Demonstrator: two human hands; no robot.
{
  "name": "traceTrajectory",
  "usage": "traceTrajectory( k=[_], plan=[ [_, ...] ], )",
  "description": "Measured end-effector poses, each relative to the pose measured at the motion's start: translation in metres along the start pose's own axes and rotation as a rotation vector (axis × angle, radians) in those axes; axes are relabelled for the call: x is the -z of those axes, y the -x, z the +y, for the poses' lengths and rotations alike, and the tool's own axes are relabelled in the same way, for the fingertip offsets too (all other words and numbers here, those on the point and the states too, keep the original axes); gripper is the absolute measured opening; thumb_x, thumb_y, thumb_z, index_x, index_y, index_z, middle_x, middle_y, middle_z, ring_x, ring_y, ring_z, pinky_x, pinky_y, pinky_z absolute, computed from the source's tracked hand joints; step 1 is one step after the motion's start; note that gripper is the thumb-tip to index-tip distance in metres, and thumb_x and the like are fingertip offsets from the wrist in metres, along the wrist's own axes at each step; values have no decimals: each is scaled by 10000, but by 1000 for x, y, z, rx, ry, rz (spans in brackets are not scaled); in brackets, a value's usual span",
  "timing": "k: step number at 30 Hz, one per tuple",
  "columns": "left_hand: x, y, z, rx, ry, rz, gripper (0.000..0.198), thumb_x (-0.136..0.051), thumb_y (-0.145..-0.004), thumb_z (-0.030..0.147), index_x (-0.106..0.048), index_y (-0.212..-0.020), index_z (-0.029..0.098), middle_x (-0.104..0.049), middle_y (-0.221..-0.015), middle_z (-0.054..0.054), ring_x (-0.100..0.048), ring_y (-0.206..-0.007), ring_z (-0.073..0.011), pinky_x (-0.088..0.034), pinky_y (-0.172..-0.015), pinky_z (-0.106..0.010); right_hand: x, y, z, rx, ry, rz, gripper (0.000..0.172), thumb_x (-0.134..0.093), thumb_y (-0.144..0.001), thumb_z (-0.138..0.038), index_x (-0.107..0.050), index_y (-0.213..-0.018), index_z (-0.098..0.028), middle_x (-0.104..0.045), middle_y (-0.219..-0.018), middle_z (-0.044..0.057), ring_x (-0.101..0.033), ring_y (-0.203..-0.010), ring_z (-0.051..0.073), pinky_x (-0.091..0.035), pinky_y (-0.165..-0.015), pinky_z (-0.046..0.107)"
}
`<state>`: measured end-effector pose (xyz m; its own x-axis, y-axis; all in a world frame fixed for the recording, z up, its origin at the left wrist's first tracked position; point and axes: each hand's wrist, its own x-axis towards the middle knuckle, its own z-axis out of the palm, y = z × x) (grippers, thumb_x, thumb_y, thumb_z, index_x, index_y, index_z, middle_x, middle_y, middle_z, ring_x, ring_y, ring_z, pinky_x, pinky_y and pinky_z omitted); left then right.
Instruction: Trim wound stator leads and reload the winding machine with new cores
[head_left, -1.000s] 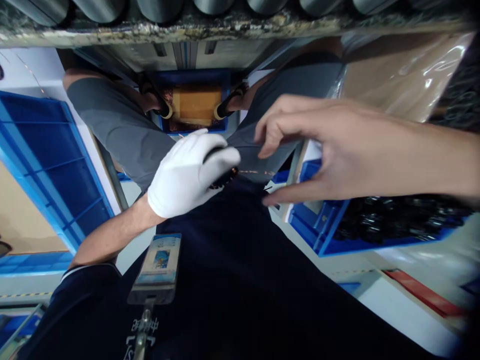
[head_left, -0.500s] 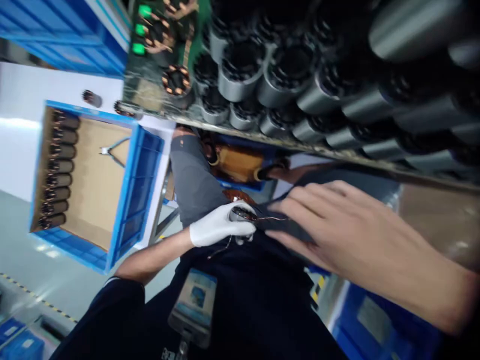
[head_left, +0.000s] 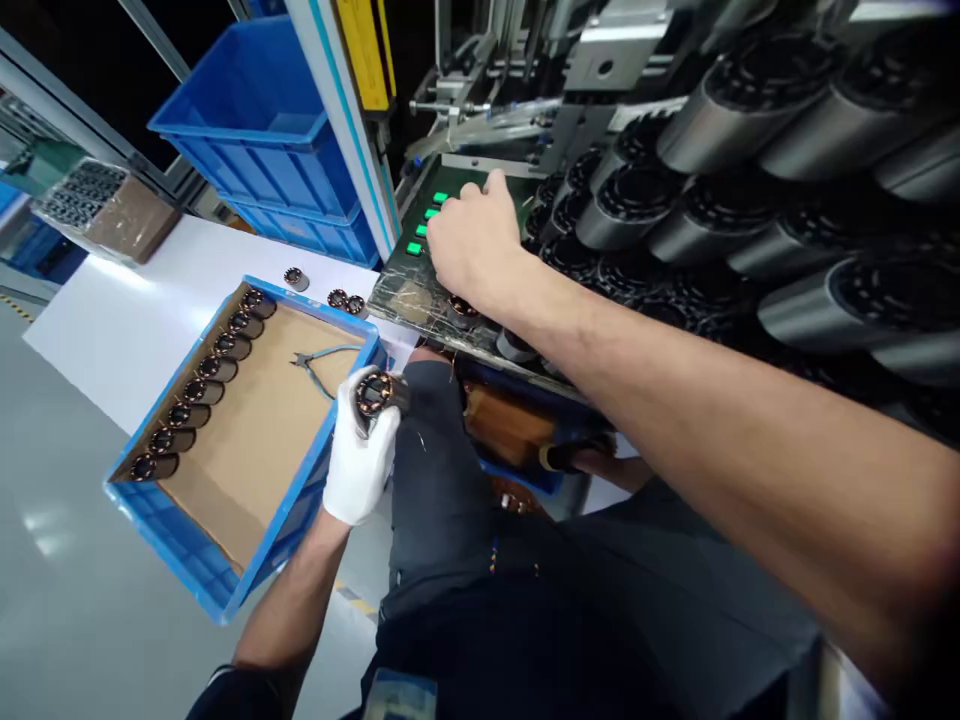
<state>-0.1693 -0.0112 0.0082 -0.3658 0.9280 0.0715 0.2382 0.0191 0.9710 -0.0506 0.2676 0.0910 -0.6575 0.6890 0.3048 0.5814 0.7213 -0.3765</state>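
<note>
Grip the core [head_left: 397,394] by its outer wall. The fingers of the gloved left hand [head_left: 358,455] pinch it there, beside the tray [head_left: 291,515], with the copper end exposed. Keep pressure off the windings; they would likely deform. Guard the thin wire [head_left: 421,441] just below; whether it joins the core cannot be told.

The bare right hand [head_left: 476,240] is over the table [head_left: 396,290], beside the green lights [head_left: 422,231]. Its fingers are bent; whether they pinch anything cannot be told. Keep the wrist clear of the second core [head_left: 461,311], which stands just below it.
</note>
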Motion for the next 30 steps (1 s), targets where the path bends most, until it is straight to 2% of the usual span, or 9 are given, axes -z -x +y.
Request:
traceTrajectory(
  k=[4,8,14,17,20,23,25,27,30],
  plan=[
    [9,-37,8,-93,-206,130,549,-727,-1070,468,-568,-1539,232,-700,-1546,-135,-696,-1452,-305,-535,-1299,-509,51,38,-35,15,255,10,225,-709,-1058,-313,-764,-903,-159,-711,-1354,209,-622,-1354,426,-508,-1162,693],
    [-7,-90,7,-154,-335,75,619,-771,-1026,430,-559,-1568,221,-729,-1526,-153,-729,-1397,-324,-565,-1256,-526,90,125,-77,169,-46,146,219,-689,-1119,-369,-799,-1131,-180,-615,-1530,239,-600,-1419,438,-582,-1148,665],
    [-40,-164,-1,-331,-516,-118,705,-727,-1052,427,-534,-1651,110,-574,-1737,-256,-489,-1692,-420,-351,-1422,-648,49,280,-68,70,-328,-169,108,-676,-1084,-240,-764,-1121,-289,-784,-1396,113,-807,-1243,314,-770,-929,475],
    [-39,-139,17,-459,-532,-43,991,-861,-949,602,-470,-1727,129,-419,-1844,-279,-312,-1786,-467,-223,-1457,-708,32,343,-51,-26,-320,-214,192,-633,-1070,-201,-788,-1137,-292,-808,-1393,105,-857,-1186,295,-784,-906,404],
    [-46,-70,38,-472,-361,-120,969,-938,-878,590,-546,-1685,224,-525,-1791,-212,-466,-1710,-416,-318,-1446,-637,35,379,-39,-80,-314,-223,207,-634,-1063,-213,-793,-1171,-290,-816,-1399,105,-880,-1126,279,-777,-898,346],
    [-75,-2,40,6,-158,-863,1217,-1026,-773,541,-422,-1795,270,-665,-1658,-175,-727,-1442,-388,-565,-1276,-599,50,383,-33,-42,-320,-206,225,-620,-1063,-228,-782,-1201,-297,-818,-1407,101,-888,-1071,273,-779,-853,342],
    [-99,24,34,264,7,-1220,1476,-1114,-617,484,-328,-1841,234,-678,-1635,-204,-756,-1391,-416,-601,-1242,-604,61,373,-33,-24,-331,-177,230,-624,-1070,-224,-771,-1229,-301,-822,-1392,92,-881,-1108,263,-773,-890,333],
    [-116,35,32,349,198,-1211,1503,-1159,-527,405,-393,-1801,185,-642,-1665,-235,-702,-1475,-435,-549,-1315,-583,71,362,-34,-49,-314,-108,244,-650,-1081,-227,-757,-1293,-281,-806,-1412,116,-855,-1210,273,-757,-982,358],
    [-120,33,45,317,386,-910,1254,-1152,-578,305,-559,-1678,191,-612,-1694,-215,-632,-1566,-403,-485,-1381,-518,83,352,-30,-31,-156,-2,555,-708,-1058,-166,-651,-1605,-243,-765,-1508,171,-805,-1308,338,-700,-1114,506]
  ],
)
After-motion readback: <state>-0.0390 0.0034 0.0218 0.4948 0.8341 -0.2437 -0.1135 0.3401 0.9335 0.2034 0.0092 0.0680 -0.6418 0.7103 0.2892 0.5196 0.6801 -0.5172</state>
